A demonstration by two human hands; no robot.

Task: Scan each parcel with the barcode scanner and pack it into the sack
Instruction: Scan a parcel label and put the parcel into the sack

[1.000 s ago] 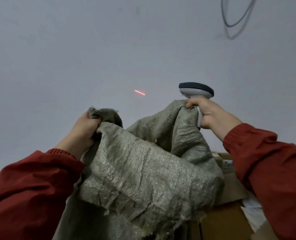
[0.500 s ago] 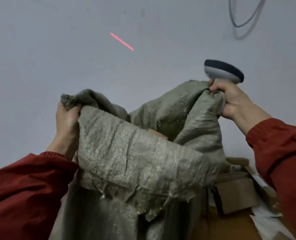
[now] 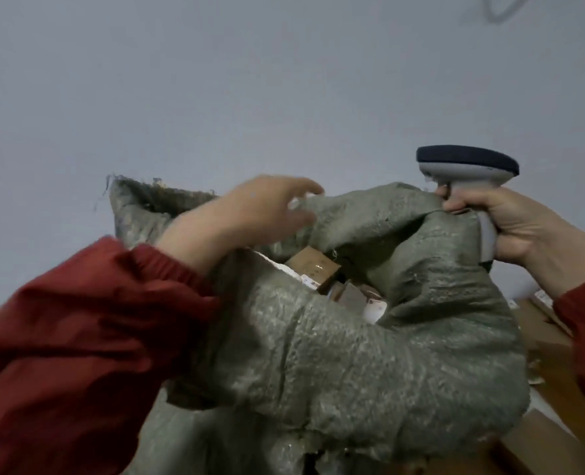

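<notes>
The left hand (image 3: 260,209) hangs over the mouth of the woven sack (image 3: 352,354), fingers loose and spread, gripping nothing, its tips blurred. At the sack's right rim, the right hand (image 3: 500,228) is wrapped round the handle of the barcode scanner (image 3: 466,166), a fold of rim bunched in the same grip, the scanner head above the rim. Inside the sack's open mouth lies a brown cardboard parcel (image 3: 313,267), with white parcels (image 3: 375,308) beside it. Cardboard boxes (image 3: 537,334) sit right of the sack.
</notes>
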